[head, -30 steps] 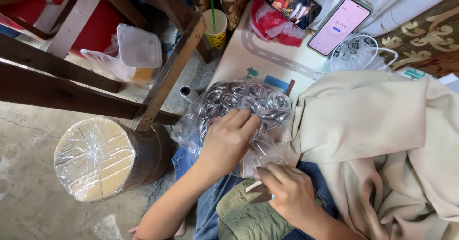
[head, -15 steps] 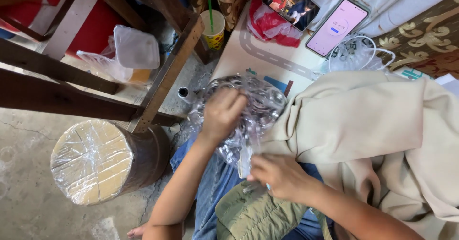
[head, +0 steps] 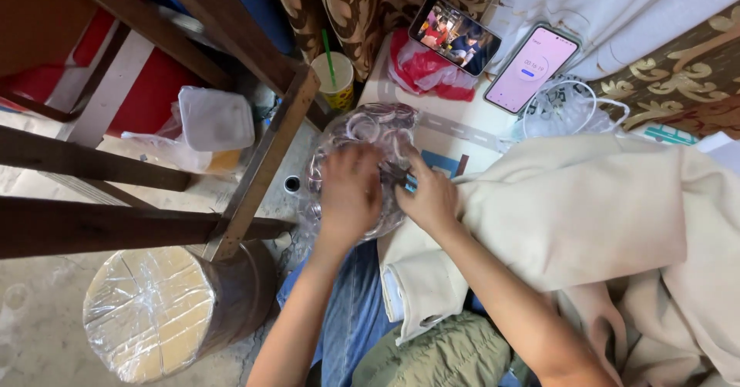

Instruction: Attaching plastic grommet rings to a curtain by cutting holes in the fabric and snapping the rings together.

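On the person's lap, beside the cream cloth (head: 586, 210), the left hand (head: 348, 194) is lying spread over a clear bag of rings (head: 362, 136), while the right hand (head: 428, 198) is pinching a small dark piece at the bag's edge; the thin plastic is looking liable to tear or tip, spilling rings toward the floor; half a second ago the right hand was lower, on the lap, and both have since been closing together on the bag.

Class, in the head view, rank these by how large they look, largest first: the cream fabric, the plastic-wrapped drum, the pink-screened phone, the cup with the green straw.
1. cream fabric
2. plastic-wrapped drum, though it may sit nearer the camera
3. pink-screened phone
4. cup with the green straw; it looks close to the phone, so this order is unsure
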